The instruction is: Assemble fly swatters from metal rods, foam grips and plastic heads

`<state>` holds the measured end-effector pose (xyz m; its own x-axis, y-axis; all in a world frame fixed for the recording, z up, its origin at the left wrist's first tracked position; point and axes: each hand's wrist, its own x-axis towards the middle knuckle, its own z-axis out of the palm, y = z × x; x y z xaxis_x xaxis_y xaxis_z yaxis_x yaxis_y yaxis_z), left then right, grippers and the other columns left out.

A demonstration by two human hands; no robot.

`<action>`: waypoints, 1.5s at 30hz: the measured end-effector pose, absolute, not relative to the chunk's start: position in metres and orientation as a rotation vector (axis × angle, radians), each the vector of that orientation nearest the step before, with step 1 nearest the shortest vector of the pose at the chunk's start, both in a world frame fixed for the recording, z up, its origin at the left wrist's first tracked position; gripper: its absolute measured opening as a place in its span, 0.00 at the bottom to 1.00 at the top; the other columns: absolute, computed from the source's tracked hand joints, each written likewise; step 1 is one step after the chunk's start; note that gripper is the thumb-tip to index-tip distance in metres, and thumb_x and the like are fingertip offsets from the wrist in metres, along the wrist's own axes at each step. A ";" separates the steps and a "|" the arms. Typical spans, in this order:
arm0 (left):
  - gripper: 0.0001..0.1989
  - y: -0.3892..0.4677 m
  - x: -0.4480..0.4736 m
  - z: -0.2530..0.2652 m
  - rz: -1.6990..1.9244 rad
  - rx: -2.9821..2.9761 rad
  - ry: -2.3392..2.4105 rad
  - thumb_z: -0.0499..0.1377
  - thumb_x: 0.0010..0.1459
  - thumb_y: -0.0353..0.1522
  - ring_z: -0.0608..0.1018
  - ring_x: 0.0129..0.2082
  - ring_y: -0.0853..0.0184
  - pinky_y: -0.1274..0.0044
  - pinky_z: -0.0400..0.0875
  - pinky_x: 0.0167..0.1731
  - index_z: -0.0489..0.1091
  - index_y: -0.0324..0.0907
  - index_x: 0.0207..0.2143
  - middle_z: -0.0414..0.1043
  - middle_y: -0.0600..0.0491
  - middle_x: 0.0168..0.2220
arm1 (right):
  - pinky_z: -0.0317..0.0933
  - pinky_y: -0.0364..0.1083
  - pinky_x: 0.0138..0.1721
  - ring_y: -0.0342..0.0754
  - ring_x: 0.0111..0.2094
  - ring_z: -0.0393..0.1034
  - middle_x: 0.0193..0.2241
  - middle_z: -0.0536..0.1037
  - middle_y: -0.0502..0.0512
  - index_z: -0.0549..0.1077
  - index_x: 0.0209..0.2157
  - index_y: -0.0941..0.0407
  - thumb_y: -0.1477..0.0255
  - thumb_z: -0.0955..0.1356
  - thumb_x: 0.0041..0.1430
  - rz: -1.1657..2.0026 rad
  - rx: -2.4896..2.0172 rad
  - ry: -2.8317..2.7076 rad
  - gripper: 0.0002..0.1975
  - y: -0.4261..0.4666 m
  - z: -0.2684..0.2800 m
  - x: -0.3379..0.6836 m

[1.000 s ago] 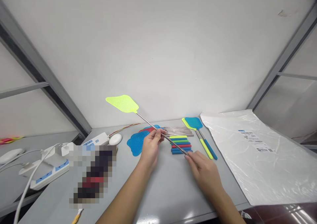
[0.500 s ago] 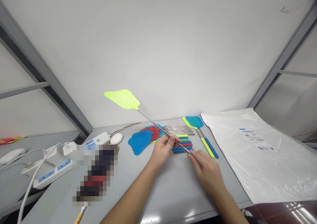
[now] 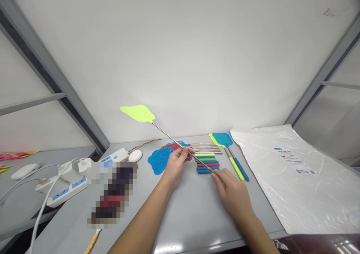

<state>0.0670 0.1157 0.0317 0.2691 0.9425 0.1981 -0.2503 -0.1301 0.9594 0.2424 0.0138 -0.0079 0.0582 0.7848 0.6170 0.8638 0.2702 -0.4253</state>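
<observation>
A fly swatter with a yellow-green mesh head and a thin metal rod is held up at a slant over the table. My left hand pinches the middle of its rod. The rod's lower end is in the closed fingers of my right hand. Behind my left hand lie blue and red swatter heads, partly overlapping. Several bare metal rods lie side by side. In front of them is a row of coloured handle grips. Two swatters with handles, one blue and one yellow-green, lie to the right.
A white plastic package with a printed label covers the table's right side. At the left are power strips with white plugs and cables, a white rounded device and a pixelated object. A wall stands behind the table.
My left hand has slid a little up the rod, away from my right hand. The swatter head has tilted slightly, and the whole view has shifted slightly.
</observation>
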 end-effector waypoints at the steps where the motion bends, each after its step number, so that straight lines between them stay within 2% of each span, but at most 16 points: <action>1: 0.16 0.114 0.068 0.032 1.177 1.295 0.733 0.60 0.57 0.44 0.71 0.31 0.69 0.76 0.66 0.38 0.76 0.39 0.33 0.73 0.49 0.35 | 0.56 0.42 0.27 0.43 0.27 0.69 0.28 0.73 0.51 0.74 0.38 0.54 0.66 0.60 0.67 -0.140 -1.523 -1.728 0.12 0.015 -0.006 0.243; 6: 0.18 0.100 0.082 0.031 1.081 1.318 0.675 0.59 0.57 0.45 0.73 0.30 0.66 0.73 0.68 0.38 0.76 0.38 0.34 0.72 0.49 0.30 | 0.57 0.42 0.28 0.43 0.28 0.70 0.30 0.75 0.51 0.73 0.39 0.53 0.66 0.60 0.67 -0.195 -1.501 -1.771 0.12 0.024 0.009 0.241; 10: 0.18 0.098 0.085 0.032 1.162 1.274 0.667 0.59 0.57 0.45 0.72 0.32 0.66 0.74 0.67 0.39 0.76 0.38 0.33 0.73 0.48 0.33 | 0.56 0.42 0.27 0.43 0.26 0.70 0.27 0.74 0.51 0.75 0.36 0.53 0.65 0.59 0.67 -0.219 -1.454 -1.824 0.14 0.032 0.018 0.240; 17: 0.17 0.123 0.055 0.043 1.391 1.107 0.685 0.59 0.57 0.45 0.71 0.33 0.68 0.77 0.66 0.37 0.73 0.39 0.30 0.71 0.50 0.34 | 0.57 0.41 0.28 0.42 0.28 0.70 0.29 0.75 0.50 0.75 0.38 0.52 0.65 0.60 0.67 -0.173 -1.457 -1.828 0.13 0.029 0.016 0.240; 27: 0.16 0.114 0.064 0.042 1.310 1.039 0.604 0.59 0.58 0.45 0.69 0.30 0.71 0.77 0.67 0.35 0.74 0.40 0.34 0.71 0.50 0.36 | 0.56 0.42 0.28 0.44 0.28 0.70 0.29 0.74 0.51 0.72 0.36 0.54 0.64 0.62 0.65 -0.229 -1.544 -1.794 0.11 0.027 0.020 0.247; 33: 0.16 0.100 0.080 0.036 1.168 1.072 0.532 0.60 0.57 0.44 0.72 0.34 0.68 0.74 0.69 0.38 0.75 0.40 0.35 0.72 0.48 0.37 | 0.52 0.43 0.25 0.44 0.27 0.69 0.30 0.75 0.50 0.73 0.38 0.52 0.64 0.61 0.66 -0.317 -1.580 -1.873 0.11 0.041 0.031 0.241; 38: 0.17 0.094 0.084 0.037 1.278 1.114 0.660 0.59 0.58 0.44 0.71 0.33 0.69 0.75 0.68 0.39 0.75 0.39 0.33 0.72 0.49 0.36 | 0.47 0.43 0.24 0.43 0.25 0.68 0.25 0.74 0.48 0.71 0.31 0.53 0.63 0.59 0.68 -0.294 -1.577 -1.894 0.16 0.045 0.029 0.235; 45: 0.15 0.105 0.067 0.050 1.546 0.946 0.757 0.61 0.56 0.43 0.69 0.30 0.71 0.78 0.65 0.34 0.74 0.39 0.29 0.72 0.51 0.33 | 0.36 0.45 0.21 0.42 0.16 0.57 0.15 0.67 0.47 0.64 0.23 0.54 0.55 0.54 0.68 -0.536 -1.780 -1.858 0.25 0.045 0.017 0.237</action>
<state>0.0673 0.1055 0.0495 -0.0622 0.9838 0.1681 -0.4700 -0.1775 0.8646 0.2369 0.0446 0.0171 -0.0130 0.7958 0.6054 0.9960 0.0636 -0.0623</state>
